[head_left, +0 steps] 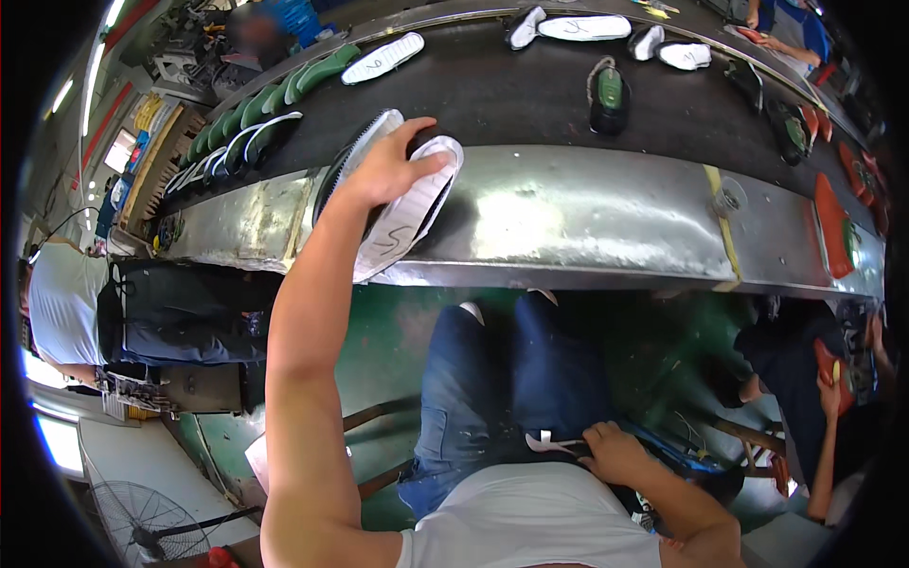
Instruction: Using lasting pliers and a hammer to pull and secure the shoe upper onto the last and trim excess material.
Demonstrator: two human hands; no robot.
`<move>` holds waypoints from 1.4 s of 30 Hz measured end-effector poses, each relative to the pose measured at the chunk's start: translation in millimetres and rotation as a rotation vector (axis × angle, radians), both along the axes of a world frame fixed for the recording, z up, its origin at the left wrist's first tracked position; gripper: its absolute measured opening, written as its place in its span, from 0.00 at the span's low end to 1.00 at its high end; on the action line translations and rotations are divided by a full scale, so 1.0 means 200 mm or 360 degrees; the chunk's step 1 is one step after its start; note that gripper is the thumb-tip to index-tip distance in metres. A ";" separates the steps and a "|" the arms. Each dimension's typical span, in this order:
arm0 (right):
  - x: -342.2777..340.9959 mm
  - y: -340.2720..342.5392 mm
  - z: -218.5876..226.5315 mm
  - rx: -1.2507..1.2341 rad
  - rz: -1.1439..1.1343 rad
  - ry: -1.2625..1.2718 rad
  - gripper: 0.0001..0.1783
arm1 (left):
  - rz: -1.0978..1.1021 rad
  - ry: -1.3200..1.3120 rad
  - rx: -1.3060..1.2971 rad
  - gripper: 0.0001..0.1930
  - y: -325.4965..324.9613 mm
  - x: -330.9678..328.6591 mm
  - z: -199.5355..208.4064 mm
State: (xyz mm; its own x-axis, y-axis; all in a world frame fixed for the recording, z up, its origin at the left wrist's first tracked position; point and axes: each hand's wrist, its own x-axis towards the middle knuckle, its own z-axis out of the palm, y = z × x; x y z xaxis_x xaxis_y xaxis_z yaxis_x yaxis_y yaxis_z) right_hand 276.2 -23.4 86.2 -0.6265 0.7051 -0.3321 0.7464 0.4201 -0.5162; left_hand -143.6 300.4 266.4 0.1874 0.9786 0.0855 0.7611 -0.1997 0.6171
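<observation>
My left hand [386, 172] reaches out over the metal edge of the bench, closed on a pair of shoes. The nearer shoe [393, 227] turns its white sole up, with a dark handwritten mark on it. The other shoe [333, 180], with a dark upper and a pale ridged sole rim, lies against it on the left. Down at my lap, my right hand [615, 456] has its fingers curled. A thin pale strip with a white tab [552, 443] lies beside its fingertips; whether they grip it is hard to tell.
Beyond the metal ledge [587, 213] runs a dark belt [473, 104]. Green shoe pieces [322, 74] line it at left, white-soled shoes [585, 28] at the back. A black-and-green shoe [608, 99] stands near the middle, red shoes [833, 227] at right. Other people work on both sides.
</observation>
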 end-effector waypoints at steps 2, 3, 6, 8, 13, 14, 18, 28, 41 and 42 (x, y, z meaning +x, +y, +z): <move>0.01 0.03 0.05 0.0048 0.0222 -0.0069 0.30 | -0.0088 -0.0163 0.0249 0.37 -0.29 0.11 0.07; 0.02 0.03 0.07 0.0044 0.0219 -0.0082 0.30 | -0.0088 -0.0220 0.0389 0.37 -0.43 0.15 0.05; 0.09 0.07 0.05 -0.0314 0.0250 -0.0024 0.25 | 0.0073 -0.1147 0.0167 0.38 -0.83 0.28 -0.22; 0.21 0.08 -0.03 -0.0387 0.0005 0.0315 0.23 | 0.0104 -0.1565 0.0042 0.39 -1.05 0.34 -0.51; -0.03 0.18 0.00 -0.0296 -0.0709 0.0987 0.25 | 0.0345 -0.1728 -0.0040 0.39 -1.36 0.63 -1.04; -0.14 0.24 0.04 -0.0161 -0.0643 0.1105 0.27 | 0.0266 -0.1748 -0.0168 0.39 -1.38 0.66 -1.04; -0.46 0.41 0.00 0.0168 -0.0471 0.1048 0.30 | -0.0027 -0.1677 -0.0530 0.40 -1.37 0.55 -0.97; -0.54 0.63 0.23 0.0956 0.0391 0.0923 0.16 | -0.0126 -0.0863 -0.0183 0.30 -1.34 0.55 -0.94; -0.28 0.34 0.20 -0.0745 -0.0290 0.0690 0.16 | 0.0172 -0.1642 -0.0598 0.30 -1.39 0.45 -0.99; -0.28 0.32 0.16 -0.0844 -0.0252 0.0671 0.17 | 0.0178 -0.1640 -0.0604 0.30 -1.39 0.44 -1.00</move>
State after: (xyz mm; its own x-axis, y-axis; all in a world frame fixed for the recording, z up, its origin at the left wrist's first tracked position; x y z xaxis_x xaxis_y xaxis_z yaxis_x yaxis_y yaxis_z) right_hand 219.8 40.0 118.9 -0.6805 0.6087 -0.4079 0.4685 -0.0665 -0.8809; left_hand -54.9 22.2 67.3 0.1078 0.9812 -0.1600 -0.1510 0.1752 0.9729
